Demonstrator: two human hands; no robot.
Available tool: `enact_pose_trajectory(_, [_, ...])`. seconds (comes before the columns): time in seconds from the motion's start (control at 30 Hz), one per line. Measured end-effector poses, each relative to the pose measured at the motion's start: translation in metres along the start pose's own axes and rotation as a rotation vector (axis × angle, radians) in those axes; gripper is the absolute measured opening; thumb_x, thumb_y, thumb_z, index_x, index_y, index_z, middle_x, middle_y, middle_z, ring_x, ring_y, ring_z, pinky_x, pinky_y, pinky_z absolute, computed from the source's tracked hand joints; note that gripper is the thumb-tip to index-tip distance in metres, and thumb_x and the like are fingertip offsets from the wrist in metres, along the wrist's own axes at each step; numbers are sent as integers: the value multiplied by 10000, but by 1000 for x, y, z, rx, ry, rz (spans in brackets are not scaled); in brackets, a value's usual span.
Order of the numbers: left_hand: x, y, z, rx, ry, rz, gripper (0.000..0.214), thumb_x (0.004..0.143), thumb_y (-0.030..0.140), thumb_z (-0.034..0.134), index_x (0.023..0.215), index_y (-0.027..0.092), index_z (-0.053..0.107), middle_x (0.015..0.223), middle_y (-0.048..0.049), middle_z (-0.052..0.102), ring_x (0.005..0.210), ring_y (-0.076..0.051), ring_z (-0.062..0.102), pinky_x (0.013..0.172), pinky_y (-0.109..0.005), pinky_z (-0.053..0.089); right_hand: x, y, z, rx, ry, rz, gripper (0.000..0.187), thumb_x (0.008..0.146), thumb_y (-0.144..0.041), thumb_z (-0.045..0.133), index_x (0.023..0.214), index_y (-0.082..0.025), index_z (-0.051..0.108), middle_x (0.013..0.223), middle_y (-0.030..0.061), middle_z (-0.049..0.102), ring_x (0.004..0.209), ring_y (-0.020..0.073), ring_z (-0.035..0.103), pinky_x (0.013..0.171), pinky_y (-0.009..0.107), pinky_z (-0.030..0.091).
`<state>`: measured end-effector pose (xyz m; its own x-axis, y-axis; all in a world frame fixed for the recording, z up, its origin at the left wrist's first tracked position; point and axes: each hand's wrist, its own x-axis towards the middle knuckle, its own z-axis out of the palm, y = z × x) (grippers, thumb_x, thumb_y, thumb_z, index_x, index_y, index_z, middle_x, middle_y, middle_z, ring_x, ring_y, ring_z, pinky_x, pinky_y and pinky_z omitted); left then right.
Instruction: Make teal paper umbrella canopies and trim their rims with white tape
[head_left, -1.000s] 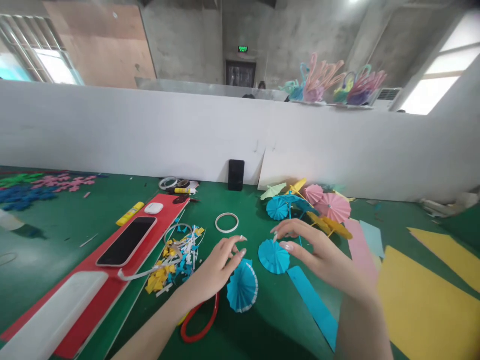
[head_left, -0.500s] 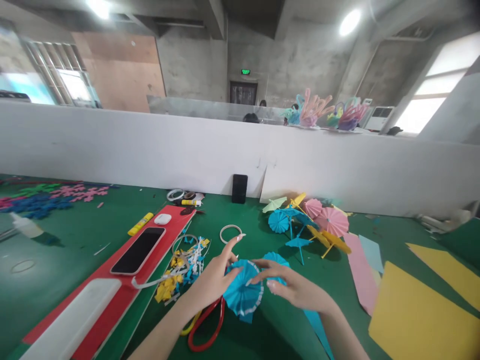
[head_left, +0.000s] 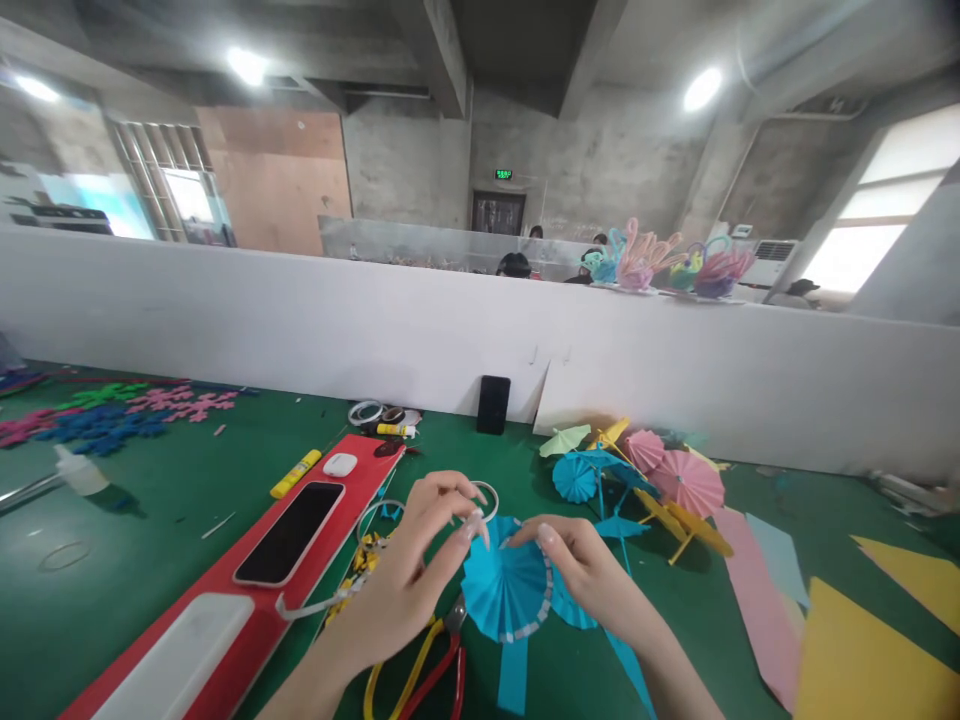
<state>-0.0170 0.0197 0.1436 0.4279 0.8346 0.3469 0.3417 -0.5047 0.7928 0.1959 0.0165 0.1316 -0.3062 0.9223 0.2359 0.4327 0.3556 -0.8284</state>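
A pleated blue paper fan with a white edge (head_left: 504, 588) is held up between both hands above the green table. My left hand (head_left: 415, 575) pinches its upper left edge with the fingertips. My right hand (head_left: 581, 572) pinches its upper right edge. A second blue pleated circle (head_left: 571, 612) shows just behind and below my right hand. A strip of blue paper (head_left: 513, 676) lies under the fan. Red and yellow handled scissors (head_left: 431, 670) lie below my left hand.
A red board (head_left: 358, 476) at the left carries a phone (head_left: 290, 532), an earbud case (head_left: 340, 464) and a white box (head_left: 174, 669). Finished paper umbrellas (head_left: 675, 482) are heaped at the right, beside pink and yellow sheets (head_left: 862, 665). A tape ring, paper scraps (head_left: 360, 565) and a glue stick (head_left: 297, 473) lie nearby.
Both hands came together on the blue fan, lifted it off the table and now hold it spread between the fingertips. The view tilted upward.
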Motion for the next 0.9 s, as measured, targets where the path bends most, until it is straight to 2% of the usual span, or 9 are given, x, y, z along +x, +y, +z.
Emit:
enact_pose_trajectory(0.13, [5,13,-5,83,-172,51,301,977,317,239,872,256,514,1225,-15,371,1230,-197,327,980,-328,333,2,-10,2,-20,8,-28,615,932,-547,263,913,-151,733,716,66,665,705,194,603,646,274,466])
enact_pose_trajectory(0.23, [12,10,-4,107,-185,23,297,973,307,246,854,242,511,1216,-24,383,1231,-204,331,986,-348,333,3,-16,3,-27,24,-141,609,951,-514,234,910,-163,730,822,88,703,799,202,632,697,271,482])
enact_pose_trajectory(0.33, [16,4,-4,69,-184,-27,290,969,322,261,871,241,521,1249,-27,373,1217,-207,353,989,-361,339,3,-17,4,-28,65,-251,627,954,-511,210,901,-170,733,873,108,721,812,203,651,684,266,495])
enact_pose_trajectory(0.43, [17,1,-5,19,-190,-30,290,969,324,269,873,240,529,1251,-25,380,1200,-198,368,1002,-354,333,4,-15,4,-44,105,-282,621,950,-515,218,876,-181,736,869,113,729,852,223,656,711,291,501])
enact_pose_trajectory(0.53, [20,1,-6,-4,-210,-13,268,974,311,255,898,241,502,1088,-30,461,1062,-175,446,946,-335,374,4,-12,4,-44,110,-284,618,947,-524,225,834,-181,727,832,106,728,896,241,643,755,316,488])
enact_pose_trajectory(0.63, [22,2,-7,26,-244,-20,214,974,311,271,948,242,471,952,-20,468,879,-158,472,830,-312,417,3,-13,4,-27,80,-279,635,934,-556,211,790,-179,702,809,96,698,845,226,630,742,308,471])
enact_pose_trajectory(0.9, [20,10,-5,87,-284,80,198,979,249,280,908,226,463,919,-10,445,862,-145,437,789,-272,393,4,-25,1,22,-8,-295,605,950,-533,159,751,-171,601,732,60,607,688,171,559,646,278,429])
